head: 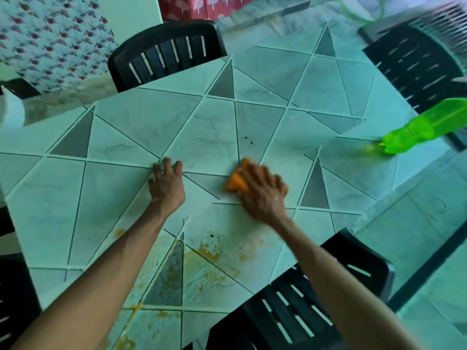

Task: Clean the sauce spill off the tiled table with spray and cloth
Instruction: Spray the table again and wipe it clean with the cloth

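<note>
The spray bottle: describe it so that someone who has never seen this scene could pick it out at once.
Start at the tiled table and follow it to its right edge, by the black slatted chair. There sits the spray bottle. It is translucent bright green, unlike the orange cloth under the right hand.

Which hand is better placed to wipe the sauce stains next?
Right. The right hand holds the orange cloth just beyond the sauce stains; the left hand rests empty on the tiled table.

Cloth [236, 182] on table [131, 127] centre, spill [209, 253] nearer, spray bottle [424, 127] far right
</note>
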Available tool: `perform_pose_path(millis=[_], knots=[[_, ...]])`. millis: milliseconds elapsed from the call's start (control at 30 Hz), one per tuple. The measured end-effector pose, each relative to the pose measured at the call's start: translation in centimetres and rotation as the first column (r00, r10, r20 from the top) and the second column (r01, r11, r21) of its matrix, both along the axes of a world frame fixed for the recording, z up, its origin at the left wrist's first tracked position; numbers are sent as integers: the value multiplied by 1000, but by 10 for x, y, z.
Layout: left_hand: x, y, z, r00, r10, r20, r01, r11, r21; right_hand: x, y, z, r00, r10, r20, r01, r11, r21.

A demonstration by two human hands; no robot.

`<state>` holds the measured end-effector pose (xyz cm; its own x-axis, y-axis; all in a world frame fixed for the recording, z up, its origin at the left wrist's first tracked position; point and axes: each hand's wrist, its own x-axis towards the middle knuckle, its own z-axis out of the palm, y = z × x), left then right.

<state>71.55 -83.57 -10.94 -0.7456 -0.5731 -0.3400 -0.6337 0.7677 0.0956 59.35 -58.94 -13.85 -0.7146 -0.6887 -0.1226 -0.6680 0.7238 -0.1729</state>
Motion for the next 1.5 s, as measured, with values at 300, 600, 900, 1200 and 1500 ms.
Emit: perform_pose_path(millis=[300,600,900,1200,1500], knots=[[20,-5,-1,987,-36,-159,50,995,82,86,22,-4,995,-89,40,89,996,-10],[68,17,2,951,-105,-292,149,980,133,79,69,4,997,-62,48,59,996,66],[94,17,-8,941,-100,-324,165,970,179,126,-10,2,993,-88,78,88,996,11],[89,21,-7,956,-88,-280,148,968,201,116,94,11,976,-213,52,208,974,93],[90,17,-7,963,-65,-263,133,960,248,175,11,9,996,18,88,-19,1000,5]])
